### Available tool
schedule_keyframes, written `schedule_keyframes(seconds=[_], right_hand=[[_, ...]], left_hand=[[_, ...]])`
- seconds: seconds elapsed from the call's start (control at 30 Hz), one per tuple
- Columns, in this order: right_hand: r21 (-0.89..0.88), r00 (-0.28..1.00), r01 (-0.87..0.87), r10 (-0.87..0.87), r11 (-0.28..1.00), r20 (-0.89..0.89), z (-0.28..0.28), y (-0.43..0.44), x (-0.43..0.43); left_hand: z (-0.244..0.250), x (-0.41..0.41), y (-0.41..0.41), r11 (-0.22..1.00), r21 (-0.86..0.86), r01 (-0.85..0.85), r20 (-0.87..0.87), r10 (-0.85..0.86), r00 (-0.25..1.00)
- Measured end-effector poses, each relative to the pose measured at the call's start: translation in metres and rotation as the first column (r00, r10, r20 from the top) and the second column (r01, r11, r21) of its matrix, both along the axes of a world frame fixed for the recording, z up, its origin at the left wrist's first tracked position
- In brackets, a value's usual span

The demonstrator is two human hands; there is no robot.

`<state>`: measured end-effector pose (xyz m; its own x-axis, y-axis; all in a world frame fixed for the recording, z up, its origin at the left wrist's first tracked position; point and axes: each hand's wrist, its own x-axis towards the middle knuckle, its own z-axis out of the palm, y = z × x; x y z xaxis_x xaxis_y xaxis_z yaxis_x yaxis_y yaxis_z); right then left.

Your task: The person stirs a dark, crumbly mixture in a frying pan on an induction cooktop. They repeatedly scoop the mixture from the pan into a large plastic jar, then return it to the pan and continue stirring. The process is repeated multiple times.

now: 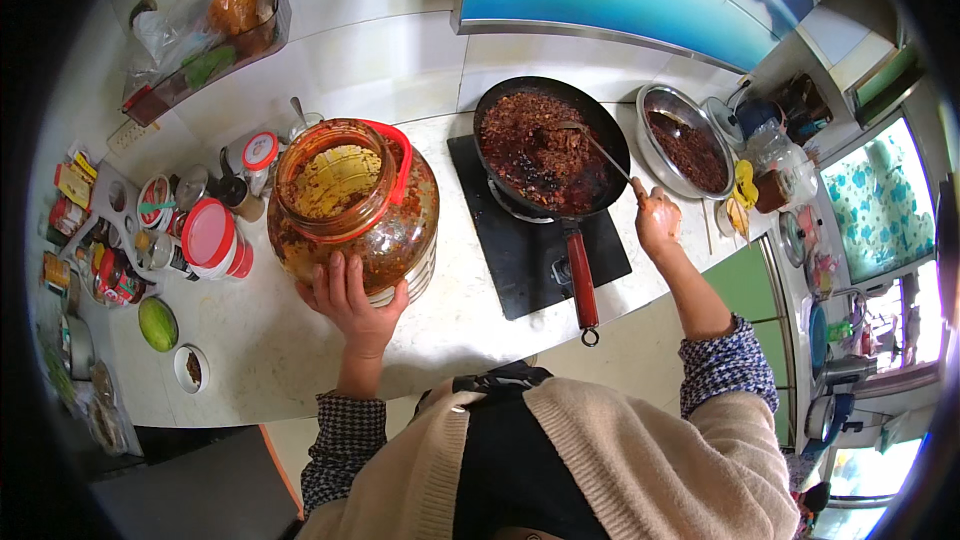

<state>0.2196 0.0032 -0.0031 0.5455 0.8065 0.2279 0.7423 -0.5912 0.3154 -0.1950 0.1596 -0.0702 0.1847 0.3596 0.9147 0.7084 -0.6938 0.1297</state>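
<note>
My left hand (355,301) lies with spread fingers against the near side of a large wide-mouthed glass jar (409,229). The jar is uncovered, smeared inside with reddish-brown residue, and has a red handle (403,165) at its rim. A metal ladle (609,157) is gripped by its handle end in my right hand (658,219). Its bowl rests in a dark reddish-brown chopped mixture (525,120), inside a black wok (619,131). The wok's red handle (580,270) points toward me. Underneath is a black cooktop (491,255).
Right of the wok, a steel basin (651,154) holds more dark mixture. Several jars and a red-lidded tub (208,232) crowd the left counter, near a green melon-like fruit (157,324) and a small white bowl (201,384). A wall basket (259,41) hangs above.
</note>
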Motion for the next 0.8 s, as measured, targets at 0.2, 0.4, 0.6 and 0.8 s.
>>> schedule_keyframes(seconds=[0.2,0.4,0.6,0.8], right_hand=[[0.29,0.997,-0.054,0.037,0.956,0.063,0.001,-0.02,0.0],[0.448,0.963,-0.092,0.194,0.889,-0.188,-0.003,-0.044,0.017],[0.322,0.124,0.434,0.298,0.841,-0.946,0.089,-0.051,-0.051],[0.45,0.203,0.077,0.428,0.89,-0.881,0.173,-0.023,-0.127]], left_hand=[[0.002,-0.001,-0.002,0.999,-0.033,0.015,-0.002,-0.015,1.0],[0.004,0.001,0.002,0.999,-0.035,0.022,0.006,-0.022,1.0],[0.004,-0.003,-0.004,0.999,-0.051,0.014,0.004,-0.014,1.0],[0.008,-0.002,-0.006,0.999,-0.04,0.007,0.026,-0.006,1.0]])
